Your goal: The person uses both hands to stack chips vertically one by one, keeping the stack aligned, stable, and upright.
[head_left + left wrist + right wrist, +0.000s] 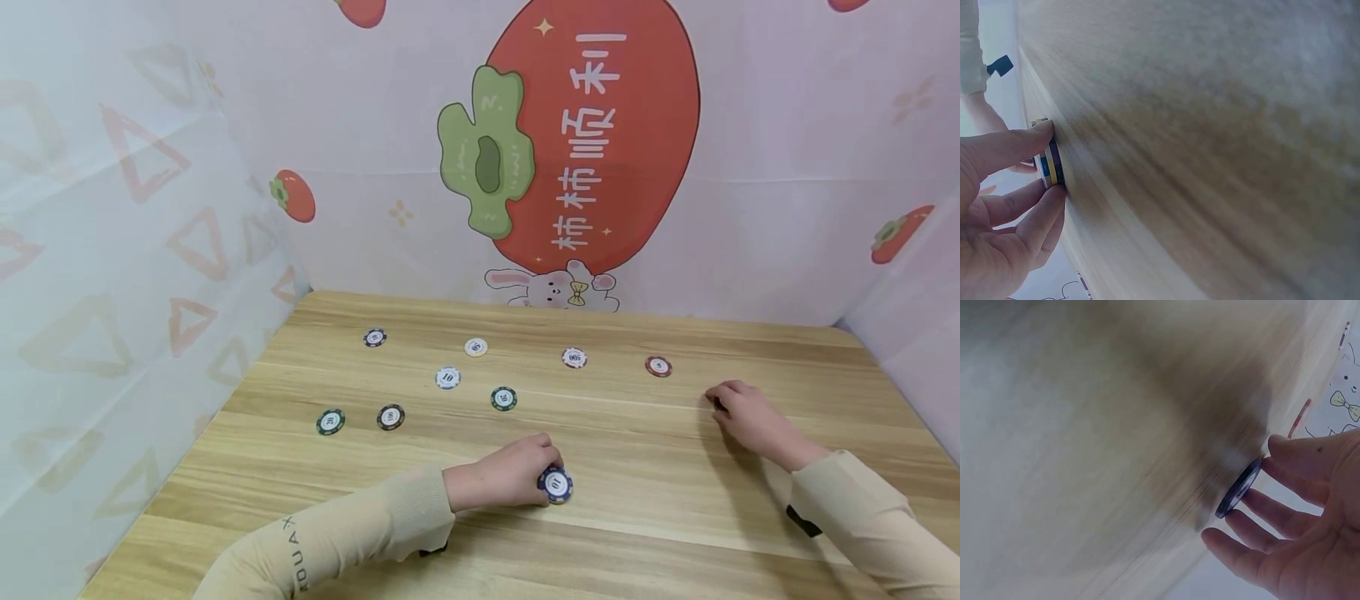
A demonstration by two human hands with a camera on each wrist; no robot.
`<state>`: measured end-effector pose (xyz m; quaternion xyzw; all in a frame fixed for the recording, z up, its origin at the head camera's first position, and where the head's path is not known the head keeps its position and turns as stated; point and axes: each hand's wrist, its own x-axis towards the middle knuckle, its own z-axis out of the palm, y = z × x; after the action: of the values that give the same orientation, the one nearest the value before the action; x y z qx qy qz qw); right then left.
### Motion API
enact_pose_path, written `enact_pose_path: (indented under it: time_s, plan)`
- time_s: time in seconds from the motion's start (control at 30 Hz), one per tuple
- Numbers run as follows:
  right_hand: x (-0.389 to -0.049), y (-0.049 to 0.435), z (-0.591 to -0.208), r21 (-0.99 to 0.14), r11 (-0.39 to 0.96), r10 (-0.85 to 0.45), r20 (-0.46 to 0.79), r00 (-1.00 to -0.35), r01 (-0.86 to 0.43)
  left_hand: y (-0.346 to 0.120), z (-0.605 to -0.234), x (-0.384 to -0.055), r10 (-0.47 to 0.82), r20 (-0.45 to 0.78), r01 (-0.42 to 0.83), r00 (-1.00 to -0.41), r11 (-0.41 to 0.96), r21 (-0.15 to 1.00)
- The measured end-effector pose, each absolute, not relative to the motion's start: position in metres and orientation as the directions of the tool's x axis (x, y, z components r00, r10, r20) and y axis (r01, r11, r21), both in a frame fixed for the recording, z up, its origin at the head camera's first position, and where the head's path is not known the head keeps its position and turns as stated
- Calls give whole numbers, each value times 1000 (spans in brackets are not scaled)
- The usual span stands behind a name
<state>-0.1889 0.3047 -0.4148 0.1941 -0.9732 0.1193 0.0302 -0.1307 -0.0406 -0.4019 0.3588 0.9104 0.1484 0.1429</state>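
My left hand point(517, 471) pinches a short stack of poker chips point(556, 484) at the near middle of the table. A blue-rimmed chip marked 10 lies on top of the stack. In the left wrist view, the thumb and fingers grip the stack's point(1052, 164) striped sides, close on the wood. To the right, my right hand point(753, 421) holds a single dark poker chip point(1239, 487) at its fingertips. The right wrist view shows that chip with its dark rim and pale centre, between the thumb and curled fingers. From the head view the hand mostly hides it.
A red chip point(658, 367) lies left of my right hand. Farther left are a 500 chip point(574, 357), a green chip point(504, 398), a pale blue chip point(447, 377) and several more, spread singly. A printed cloth point(750, 233) hangs behind the wooden table point(645, 550).
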Motion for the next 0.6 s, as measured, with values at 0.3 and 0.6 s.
enact_pose_path:
  time_s: [0.3,0.6]
  plan:
    - [-190,309,-416,-213,926,-309,45,-950,-311,-40,-402,-131,690,-161,602,-706,704,377]
    - [-190,311,-414,-243,927,-278,60,-959,-284,-39,-402,-131,687,-169,596,-707,706,382]
